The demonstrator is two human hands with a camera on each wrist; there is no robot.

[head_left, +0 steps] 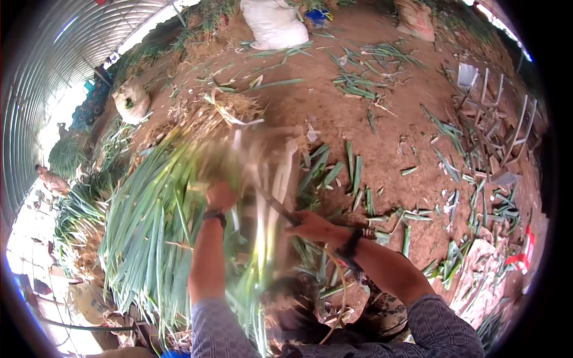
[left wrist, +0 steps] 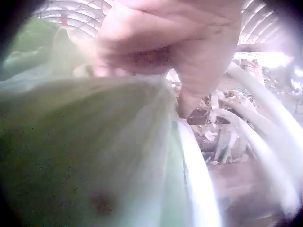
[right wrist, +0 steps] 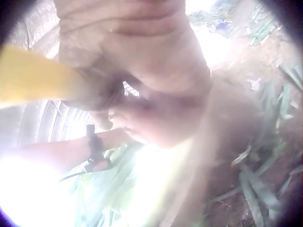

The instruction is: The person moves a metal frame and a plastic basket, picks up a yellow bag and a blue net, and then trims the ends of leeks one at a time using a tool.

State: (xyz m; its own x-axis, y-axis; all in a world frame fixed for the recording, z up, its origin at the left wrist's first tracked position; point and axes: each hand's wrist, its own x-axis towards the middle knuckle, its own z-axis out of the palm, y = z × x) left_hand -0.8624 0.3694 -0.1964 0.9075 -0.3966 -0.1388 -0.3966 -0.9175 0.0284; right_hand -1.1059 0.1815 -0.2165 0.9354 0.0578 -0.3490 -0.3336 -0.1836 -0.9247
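Note:
In the head view the left hand [head_left: 222, 196] is at the right side of a big fan of green onion leaves [head_left: 149, 232], its grip partly blurred. Up close, that hand [left wrist: 165, 38] has its fingers curled over broad green leaves [left wrist: 104, 142], with white stalks [left wrist: 255, 137] beside it. The right hand [head_left: 313, 227] grips a dark rod-like tool [head_left: 276, 206], which points up and left over blurred white stalks [head_left: 262, 224]. Seen from its wrist, the right hand [right wrist: 142, 71] is curled round the tool, and a yellow tube [right wrist: 38, 78] runs into the grip.
Cut leaves [head_left: 358, 89] litter the brown soil. A white sack [head_left: 274, 24] stands at the back, and another sack [head_left: 131, 101] at the left. Metal frames [head_left: 495, 119] are piled at the right. A hose [head_left: 341, 292] hangs below the right forearm.

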